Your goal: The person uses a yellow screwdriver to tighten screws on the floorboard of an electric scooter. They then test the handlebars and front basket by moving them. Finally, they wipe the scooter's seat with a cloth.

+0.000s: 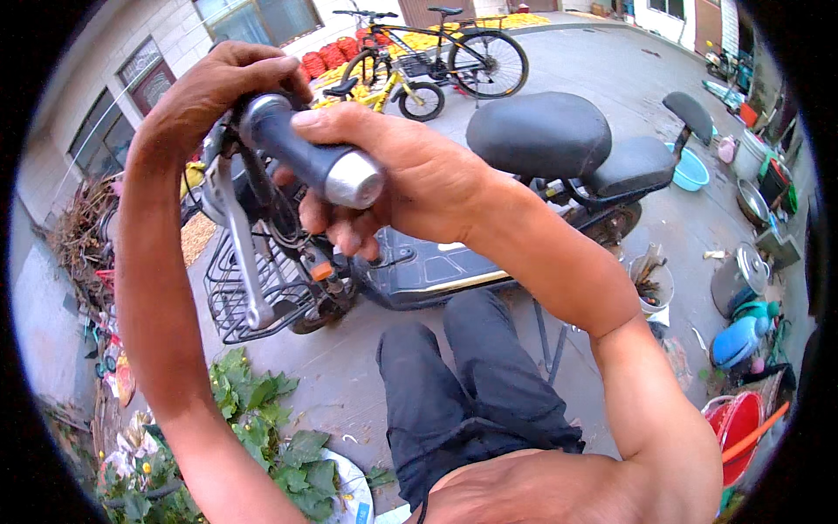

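A black handlebar grip (310, 153) with a silver end cap sits high in view. My left hand (209, 92) curls over the handlebar at the grip's inner end, its fingertips partly hidden. My right hand (406, 175) wraps round the grip, thumb on top and fingers curled beneath. A silver brake lever (240, 236) hangs below on the left. The handlebar belongs to a black electric scooter, with a wire basket (236, 297) at front, a footboard (436, 271) and a padded seat (537, 131). My legs in dark trousers are below.
A black bicycle (484, 61) and small yellow bike (384, 96) stand behind, near red sacks and yellow corn. Along the right lie basins (690, 175), buckets, a metal pot (738, 279) and a red bucket (733, 437). Leafy plants (253, 393) grow at lower left.
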The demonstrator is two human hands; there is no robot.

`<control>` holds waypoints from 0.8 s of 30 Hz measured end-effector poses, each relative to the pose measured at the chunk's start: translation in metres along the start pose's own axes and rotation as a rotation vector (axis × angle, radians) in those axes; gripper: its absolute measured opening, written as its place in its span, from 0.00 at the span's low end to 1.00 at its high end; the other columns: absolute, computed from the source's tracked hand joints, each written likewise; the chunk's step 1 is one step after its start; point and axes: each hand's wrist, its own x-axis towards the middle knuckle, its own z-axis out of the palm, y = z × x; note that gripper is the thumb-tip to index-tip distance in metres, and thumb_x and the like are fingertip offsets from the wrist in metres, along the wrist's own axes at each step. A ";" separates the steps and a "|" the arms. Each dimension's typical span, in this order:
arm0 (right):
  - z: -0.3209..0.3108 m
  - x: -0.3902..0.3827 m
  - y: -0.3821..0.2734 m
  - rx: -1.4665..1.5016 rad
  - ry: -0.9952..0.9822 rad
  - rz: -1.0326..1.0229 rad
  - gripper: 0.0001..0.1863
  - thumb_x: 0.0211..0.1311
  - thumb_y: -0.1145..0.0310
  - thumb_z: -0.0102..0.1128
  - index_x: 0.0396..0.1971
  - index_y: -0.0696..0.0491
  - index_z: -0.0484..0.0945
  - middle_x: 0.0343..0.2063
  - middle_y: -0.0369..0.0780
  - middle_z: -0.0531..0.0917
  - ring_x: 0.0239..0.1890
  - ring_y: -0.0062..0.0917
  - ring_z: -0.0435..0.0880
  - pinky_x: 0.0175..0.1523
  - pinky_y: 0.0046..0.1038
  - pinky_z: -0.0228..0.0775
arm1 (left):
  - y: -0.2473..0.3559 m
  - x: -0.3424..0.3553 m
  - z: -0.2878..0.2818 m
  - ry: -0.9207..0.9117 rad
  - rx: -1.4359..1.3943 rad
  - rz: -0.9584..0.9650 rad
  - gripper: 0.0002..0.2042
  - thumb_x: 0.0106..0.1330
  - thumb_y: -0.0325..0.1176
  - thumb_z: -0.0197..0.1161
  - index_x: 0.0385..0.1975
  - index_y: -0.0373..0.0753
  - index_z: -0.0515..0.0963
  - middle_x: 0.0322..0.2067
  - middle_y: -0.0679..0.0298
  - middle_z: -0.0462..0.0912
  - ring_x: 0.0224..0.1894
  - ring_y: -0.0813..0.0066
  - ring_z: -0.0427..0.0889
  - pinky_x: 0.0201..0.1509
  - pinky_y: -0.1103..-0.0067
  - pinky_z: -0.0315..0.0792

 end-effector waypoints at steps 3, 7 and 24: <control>0.005 -0.002 -0.002 -0.009 0.023 0.002 0.29 0.64 0.44 0.51 0.44 0.59 0.75 0.23 0.42 0.84 0.15 0.22 0.81 0.21 0.23 0.73 | -0.005 -0.001 -0.004 -0.002 -0.029 0.002 0.16 0.67 0.42 0.59 0.33 0.33 0.83 0.30 0.64 0.84 0.32 0.78 0.81 0.42 0.81 0.74; 0.003 0.001 0.002 -0.006 0.026 -0.022 0.29 0.65 0.45 0.49 0.44 0.60 0.76 0.23 0.42 0.84 0.15 0.21 0.82 0.20 0.22 0.75 | -0.008 -0.008 0.008 0.223 -0.052 -0.005 0.14 0.66 0.41 0.61 0.35 0.35 0.83 0.32 0.66 0.84 0.35 0.81 0.79 0.44 0.83 0.73; -0.009 0.031 0.026 0.014 -0.248 -0.105 0.26 0.66 0.47 0.47 0.36 0.59 0.77 0.23 0.42 0.83 0.17 0.24 0.80 0.17 0.24 0.68 | -0.008 -0.014 0.040 0.644 -0.104 0.038 0.12 0.66 0.38 0.62 0.23 0.38 0.79 0.20 0.70 0.78 0.21 0.82 0.74 0.25 0.84 0.67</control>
